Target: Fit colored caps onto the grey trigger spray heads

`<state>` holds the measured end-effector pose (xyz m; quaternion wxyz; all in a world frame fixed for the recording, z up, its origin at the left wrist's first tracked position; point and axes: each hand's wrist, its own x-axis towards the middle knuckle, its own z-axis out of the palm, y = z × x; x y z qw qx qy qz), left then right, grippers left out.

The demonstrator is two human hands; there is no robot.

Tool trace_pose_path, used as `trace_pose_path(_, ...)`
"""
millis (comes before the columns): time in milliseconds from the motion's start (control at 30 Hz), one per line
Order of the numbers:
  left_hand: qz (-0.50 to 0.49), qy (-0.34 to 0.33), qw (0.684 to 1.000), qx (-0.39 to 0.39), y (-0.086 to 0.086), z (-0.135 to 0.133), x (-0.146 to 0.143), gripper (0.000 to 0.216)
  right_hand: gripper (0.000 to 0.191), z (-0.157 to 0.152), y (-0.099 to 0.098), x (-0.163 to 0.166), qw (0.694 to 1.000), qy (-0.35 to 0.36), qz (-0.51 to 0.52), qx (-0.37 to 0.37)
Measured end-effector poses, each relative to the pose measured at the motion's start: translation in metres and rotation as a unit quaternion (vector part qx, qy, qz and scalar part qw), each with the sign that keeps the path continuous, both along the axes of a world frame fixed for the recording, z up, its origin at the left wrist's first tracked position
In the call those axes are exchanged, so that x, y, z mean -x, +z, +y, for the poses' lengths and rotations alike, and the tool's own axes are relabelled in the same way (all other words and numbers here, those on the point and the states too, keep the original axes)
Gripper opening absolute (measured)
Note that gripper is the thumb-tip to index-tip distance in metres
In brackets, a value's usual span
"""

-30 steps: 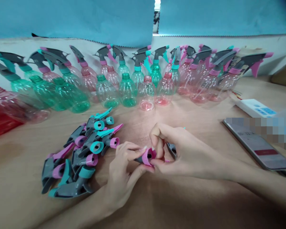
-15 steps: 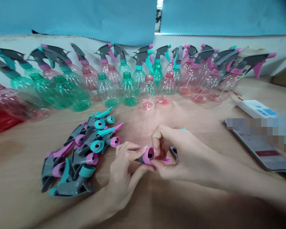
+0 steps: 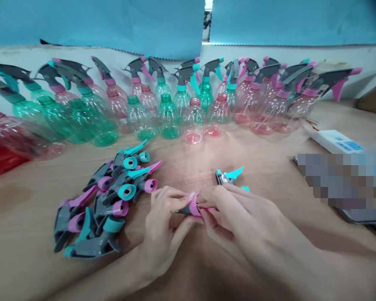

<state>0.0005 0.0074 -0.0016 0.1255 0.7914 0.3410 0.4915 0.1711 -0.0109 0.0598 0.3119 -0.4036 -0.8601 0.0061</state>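
Between my two hands is a grey and pink trigger spray head (image 3: 194,205), its pink collar turned toward the right. My left hand (image 3: 164,225) is closed on it, thumb and fingers pinching the collar from the left. From the right, my right hand (image 3: 238,217) has its fingertips closed at the collar's open end; whatever is under those fingers is hidden. Just beyond my right hand lies a grey and teal spray head (image 3: 227,177), partly covered by it. To the left of my left hand is a pile of loose spray heads (image 3: 113,196), with pink or teal collars.
Behind the hands stand rows of clear green bottles (image 3: 169,119) and pink bottles (image 3: 192,125), many topped with spray heads. A phone (image 3: 354,215) with a cable lies at the right, near a white box (image 3: 335,141). A red bag (image 3: 3,150) sits at the far left.
My right hand has turned over and closed in on the collar's opening, covering it. The teal spray head behind it now shows more. My left hand has hardly moved.
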Motion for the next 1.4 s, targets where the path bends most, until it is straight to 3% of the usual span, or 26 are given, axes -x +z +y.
trace_pose_path(167, 0.002, -0.002, 1.000, 0.026, 0.004, -0.002, -0.002, 0.005, 0.018, -0.005, -0.003, 0.006, 0.999, -0.009, 0.031, -0.044)
trace_pose_path(300, -0.016, 0.007, 0.999, 0.038, 0.000, -0.003, -0.001, 0.012, 0.022, 0.003, 0.007, -0.001, 0.999, -0.025, 0.036, -0.014)
trace_pose_path(367, -0.032, 0.011, 0.998, 0.051, -0.005, -0.003, 0.000, 0.019, 0.021, 0.009, 0.018, -0.011, 0.996, -0.073, 0.056, 0.018)
trace_pose_path(467, -0.068, 0.004, 0.993, 0.099, -0.009, -0.003, 0.001, 0.026, 0.022, 0.020, 0.031, -0.026, 0.975, -0.060, 0.122, 0.174)
trace_pose_path(600, -0.090, 0.012, 0.982, 0.165, -0.007, -0.004, -0.001, 0.034, 0.026, 0.038, 0.032, -0.036, 0.865, 0.108, 0.218, 0.440)
trace_pose_path(667, -0.085, 0.014, 0.979, 0.185, -0.003, -0.005, -0.002, 0.040, 0.026, 0.046, 0.026, -0.037, 0.830, 0.139, 0.240, 0.484)
trace_pose_path(733, -0.082, -0.002, 0.976, 0.199, -0.001, -0.006, -0.002, 0.040, 0.025, 0.051, 0.020, -0.037, 0.818, 0.149, 0.249, 0.496)
trace_pose_path(833, -0.080, -0.027, 0.976, 0.202, 0.001, -0.005, -0.003, 0.033, 0.024, 0.054, 0.016, -0.036, 0.823, 0.153, 0.239, 0.491)
trace_pose_path(1067, -0.064, -0.027, 0.982, 0.177, 0.002, -0.004, -0.001, 0.026, 0.021, 0.051, 0.020, -0.036, 0.879, 0.142, 0.154, 0.428)
trace_pose_path(1267, -0.053, -0.027, 0.989, 0.139, 0.004, -0.001, -0.002, 0.023, 0.023, 0.044, 0.023, -0.029, 0.935, 0.085, 0.105, 0.327)
trace_pose_path(1400, -0.058, -0.038, 0.988, 0.140, 0.006, -0.001, -0.003, 0.024, 0.020, 0.041, 0.025, -0.026, 0.954, 0.073, 0.097, 0.275)
